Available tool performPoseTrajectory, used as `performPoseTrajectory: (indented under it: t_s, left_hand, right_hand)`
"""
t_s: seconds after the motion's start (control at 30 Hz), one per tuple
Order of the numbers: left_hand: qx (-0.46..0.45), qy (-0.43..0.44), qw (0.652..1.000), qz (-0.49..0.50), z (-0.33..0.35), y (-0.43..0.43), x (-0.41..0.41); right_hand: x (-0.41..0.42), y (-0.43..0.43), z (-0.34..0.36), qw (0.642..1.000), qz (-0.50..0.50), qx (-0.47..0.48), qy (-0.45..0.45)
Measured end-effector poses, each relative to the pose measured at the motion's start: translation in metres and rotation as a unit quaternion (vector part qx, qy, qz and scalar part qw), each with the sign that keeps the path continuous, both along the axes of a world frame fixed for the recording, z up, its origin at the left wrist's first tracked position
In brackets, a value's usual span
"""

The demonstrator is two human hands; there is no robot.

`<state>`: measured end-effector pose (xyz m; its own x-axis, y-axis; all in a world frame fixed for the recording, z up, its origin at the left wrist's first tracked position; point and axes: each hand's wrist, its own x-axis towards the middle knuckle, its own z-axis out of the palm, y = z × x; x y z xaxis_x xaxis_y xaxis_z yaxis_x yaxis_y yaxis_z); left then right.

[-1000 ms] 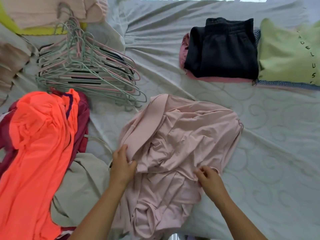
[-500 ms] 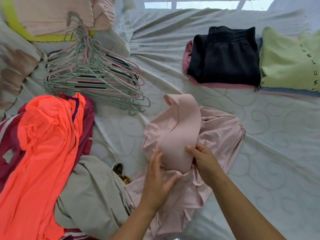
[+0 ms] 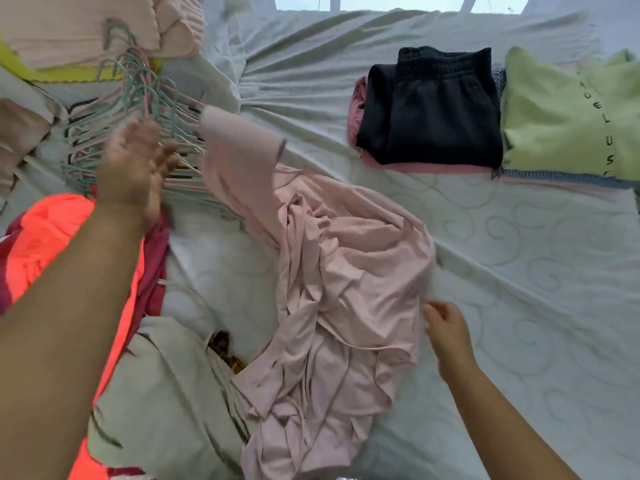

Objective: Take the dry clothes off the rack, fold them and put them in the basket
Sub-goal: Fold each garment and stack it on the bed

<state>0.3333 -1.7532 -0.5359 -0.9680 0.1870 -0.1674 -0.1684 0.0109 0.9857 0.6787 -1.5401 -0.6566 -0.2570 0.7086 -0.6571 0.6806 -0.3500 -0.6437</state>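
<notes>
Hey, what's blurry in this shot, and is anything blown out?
Head view: the left hand and the upper end of the pink garment are motion-smeared; the folded black shorts look sharp; the window strip along the top edge is blown out; light on the bed sheet is soft, without hard shadows.

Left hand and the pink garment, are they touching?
Apart. In the head view the raised left hand is open, and hangers show in the gap between it and the pink garment.

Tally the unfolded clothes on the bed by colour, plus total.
pale pink garment: 1
orange garment: 1
maroon garment: 1
beige garment: 1
Total: 4
The brown checked scrap is unclear and not counted.
</notes>
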Motion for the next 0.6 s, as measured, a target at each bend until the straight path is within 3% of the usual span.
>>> performPoseTrajectory:
  t_s: [0.07,0.17,0.23,0.27,0.3,0.4,0.53,0.6]
  left_hand:
    - [-0.135,-0.030,0.990,-0.040,-0.027,-0.005,0.019]
    - [-0.357,-0.152,0.900,-0.200,-0.087,-0.016,0.105]
    - [-0.391,-0.227,0.847,-0.280,-0.115,-0.020,0.173]
    - [-0.408,-0.219,0.826,-0.320,-0.126,-0.020,0.202]
    - [-0.436,-0.195,0.810,-0.341,-0.133,-0.020,0.226]
    - [-0.485,-0.094,0.819,-0.292,-0.131,-0.021,0.251]
    - [-0.521,0.140,0.799,-0.265,-0.094,-0.012,0.238]
    - [-0.475,0.234,0.787,-0.316,-0.074,0.007,0.245]
  right_hand:
    - [0.013,0.003,-0.012,0.998,-0.006,0.016,-0.053]
    - [0.022,-0.007,-0.025,0.995,0.014,-0.005,-0.094]
    - [0.017,-0.020,-0.023,0.994,0.046,-0.051,-0.079]
    - [0.014,-0.026,-0.020,0.993,0.065,-0.071,-0.070]
    - [0.013,-0.031,-0.017,0.992,0.076,-0.087,-0.057]
    - [0.012,-0.032,-0.008,0.991,0.100,-0.082,-0.033]
    - [-0.001,-0.027,0.004,0.985,0.114,0.115,-0.052]
    - [-0.025,-0.034,0.025,0.990,0.135,0.018,0.043]
